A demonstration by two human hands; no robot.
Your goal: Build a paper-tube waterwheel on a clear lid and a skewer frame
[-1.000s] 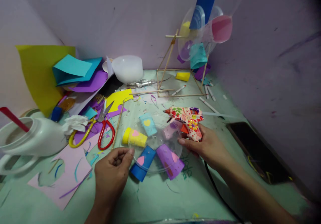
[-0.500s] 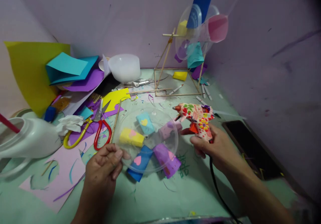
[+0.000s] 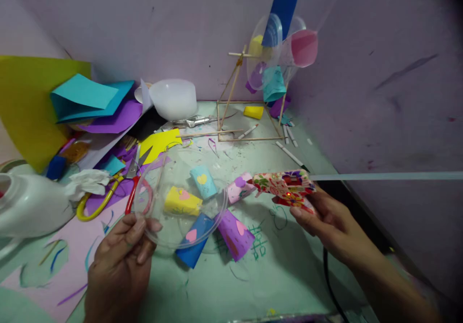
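My left hand (image 3: 125,255) pinches the left rim of a clear plastic lid (image 3: 155,238). Below and beside it lie paper cones in a ring: yellow (image 3: 183,201), light blue (image 3: 203,182), pink (image 3: 240,188), purple (image 3: 236,236) and blue (image 3: 195,241), most with paper hearts. Partly seen through the lid, some look joined to a clear disc underneath; I cannot tell for sure. My right hand (image 3: 325,221) grips a flower-patterned glue gun (image 3: 282,188), its small red light on. The nozzle points left, close to the pink cone. A pale glue stick (image 3: 383,176) extends from its back.
Scissors (image 3: 135,168) lie left, among paper scraps (image 3: 161,142) and a white jug (image 3: 32,207). At the back stands a stick frame (image 3: 249,138) carrying a wheel of coloured cones (image 3: 274,84). A white bowl (image 3: 173,99) sits beside it. A black cord (image 3: 327,274) trails from the gun.
The lid has shifted left over the cones with my left hand and now overlaps the scissors' red handle. The glue gun has turned more level, its nozzle closer to the pink cone.
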